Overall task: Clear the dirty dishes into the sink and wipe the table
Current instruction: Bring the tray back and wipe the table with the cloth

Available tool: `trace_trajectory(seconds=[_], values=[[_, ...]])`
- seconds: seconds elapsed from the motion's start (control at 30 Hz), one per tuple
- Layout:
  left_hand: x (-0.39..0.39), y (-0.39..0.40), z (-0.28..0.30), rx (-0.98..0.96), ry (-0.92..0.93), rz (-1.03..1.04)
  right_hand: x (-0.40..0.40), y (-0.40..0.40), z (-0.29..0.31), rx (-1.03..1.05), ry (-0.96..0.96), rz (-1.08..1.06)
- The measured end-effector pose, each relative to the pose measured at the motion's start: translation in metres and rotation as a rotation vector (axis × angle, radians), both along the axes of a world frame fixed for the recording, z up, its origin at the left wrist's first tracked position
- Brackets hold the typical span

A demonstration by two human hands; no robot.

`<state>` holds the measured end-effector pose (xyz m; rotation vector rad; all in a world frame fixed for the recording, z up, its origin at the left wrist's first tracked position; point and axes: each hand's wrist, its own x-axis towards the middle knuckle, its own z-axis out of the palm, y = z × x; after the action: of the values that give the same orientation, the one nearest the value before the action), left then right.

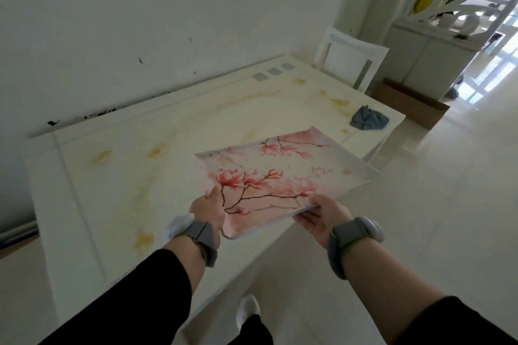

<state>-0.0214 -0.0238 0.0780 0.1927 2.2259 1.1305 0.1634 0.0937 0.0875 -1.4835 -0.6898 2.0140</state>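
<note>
The tabletop (117, 176) lay open across its stained middle; only a rag (369, 119) occupied the far right corner, a chair (350, 59) behind the far end.
</note>
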Motion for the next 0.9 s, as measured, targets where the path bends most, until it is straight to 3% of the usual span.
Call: trace_trajectory(seconds=[0.1,0.33,0.5,0.67,0.9], values=[[-0.022,0.068,-0.012,0.049,-0.108,0.056,-0.021,0.063,-0.007,-0.006,0.009,-0.035],[-0.059,0.197,-0.028,-0.118,0.032,-0.07,-0.057,0.189,-0.02,-0.038,-0.078,-0.009],[-0.067,0.279,-0.055,-0.173,0.025,0.0,-0.072,0.278,-0.046,-0.087,-0.134,0.047],[-0.067,0.324,-0.075,-0.091,0.019,0.131,-0.08,0.335,-0.077,-0.119,-0.164,0.122],[-0.062,0.356,-0.105,-0.07,-0.134,0.236,-0.08,0.408,-0.102,-0.163,-0.259,0.245]])
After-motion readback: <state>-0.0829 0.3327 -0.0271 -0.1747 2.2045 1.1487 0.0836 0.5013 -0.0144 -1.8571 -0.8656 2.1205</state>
